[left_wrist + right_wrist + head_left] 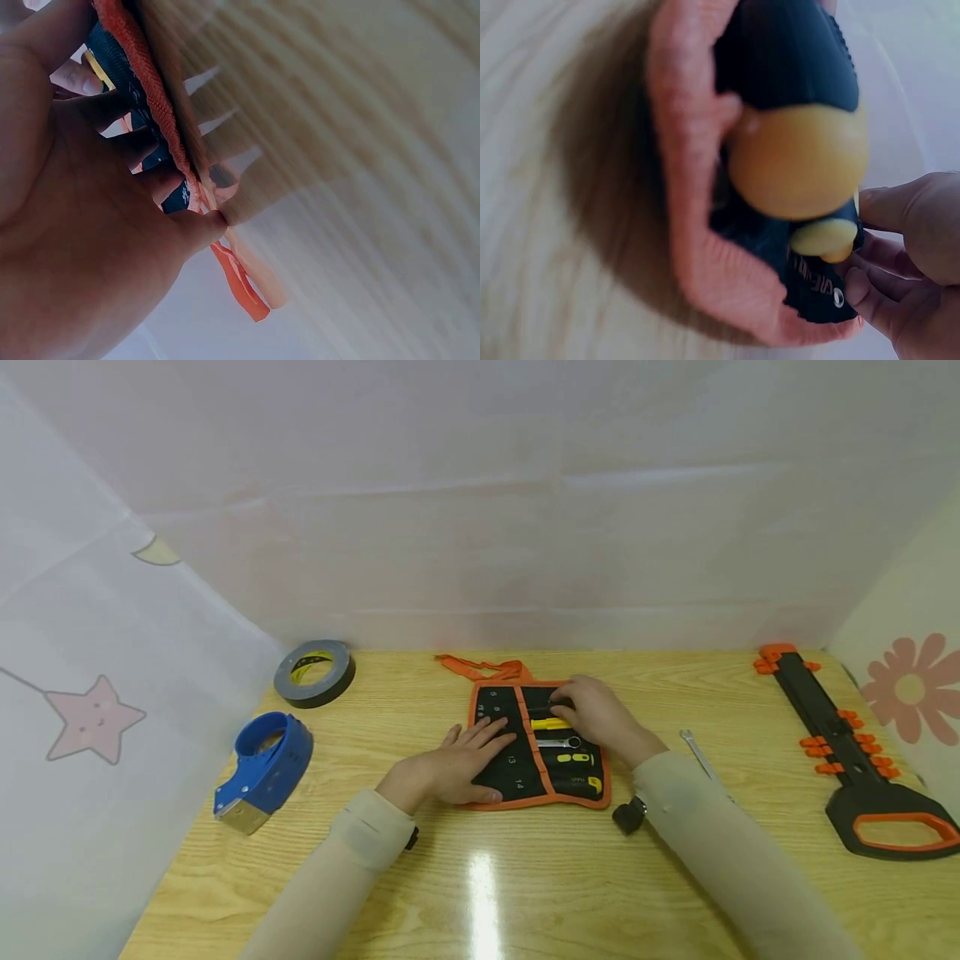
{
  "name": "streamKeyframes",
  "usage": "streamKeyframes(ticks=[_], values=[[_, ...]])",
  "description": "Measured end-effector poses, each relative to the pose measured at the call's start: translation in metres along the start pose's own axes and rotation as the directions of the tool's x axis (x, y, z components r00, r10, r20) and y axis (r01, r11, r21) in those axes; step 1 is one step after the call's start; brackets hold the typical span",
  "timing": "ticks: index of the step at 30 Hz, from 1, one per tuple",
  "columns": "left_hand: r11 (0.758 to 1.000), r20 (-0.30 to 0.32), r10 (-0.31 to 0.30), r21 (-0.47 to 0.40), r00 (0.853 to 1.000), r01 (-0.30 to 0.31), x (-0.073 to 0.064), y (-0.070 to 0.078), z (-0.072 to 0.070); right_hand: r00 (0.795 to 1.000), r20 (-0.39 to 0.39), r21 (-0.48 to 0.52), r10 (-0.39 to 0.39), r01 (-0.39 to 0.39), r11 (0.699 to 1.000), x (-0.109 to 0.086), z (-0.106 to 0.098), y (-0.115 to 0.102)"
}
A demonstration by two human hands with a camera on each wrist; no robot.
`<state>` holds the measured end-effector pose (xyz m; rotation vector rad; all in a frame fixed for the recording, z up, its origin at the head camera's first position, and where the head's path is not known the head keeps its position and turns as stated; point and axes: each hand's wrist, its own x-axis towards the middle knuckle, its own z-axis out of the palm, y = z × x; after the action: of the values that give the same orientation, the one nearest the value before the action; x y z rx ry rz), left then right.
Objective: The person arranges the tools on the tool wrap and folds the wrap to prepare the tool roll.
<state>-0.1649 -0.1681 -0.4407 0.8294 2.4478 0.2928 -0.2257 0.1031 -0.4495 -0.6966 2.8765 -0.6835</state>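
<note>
A black tool pouch with orange trim [529,777] lies unrolled on the wooden table. My left hand [459,770] rests on its numbered left half with the fingers spread; the left wrist view shows its palm [90,225] beside the orange edge. At the pouch's upper right, my right hand [600,714] pinches a black tool handle [817,292] with pale lettering, mostly hidden by the fingers in the head view. Below it, the pockets hold a yellow-handled tool [551,724], a combination wrench [558,743] and black-and-yellow tool handles [576,758].
A loose wrench [697,752] lies beside the right forearm. Farther right is a black-and-orange clamp-like tool [832,735]. A grey tape roll [341,677] and a blue tape dispenser [288,764] stand at left. Orange ties [487,670] trail behind the pouch.
</note>
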Motion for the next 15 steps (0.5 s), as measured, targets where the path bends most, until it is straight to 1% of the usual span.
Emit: streamKeyframes(ticks=[4, 11, 15], values=[[1.000, 0.001, -0.002, 0.005, 1.000, 0.002, -0.0001, 0.0002, -0.0004, 1.000, 0.011, 0.001, -0.013, 0.013, 1.000, 0.0046, 0.0021, -0.0014], [1.000, 0.003, -0.004, 0.003, 1.000, 0.004, 0.0003, 0.0000, -0.0001, 0.999, 0.034, 0.038, -0.003, 0.002, 0.999, 0.0082, 0.0036, -0.0019], [1.000, 0.004, -0.001, 0.005, 1.000, 0.001, 0.0005, -0.0008, 0.0000, 0.999, 0.048, 0.025, -0.012, 0.011, 1.000, 0.0107, 0.0042, -0.0026]])
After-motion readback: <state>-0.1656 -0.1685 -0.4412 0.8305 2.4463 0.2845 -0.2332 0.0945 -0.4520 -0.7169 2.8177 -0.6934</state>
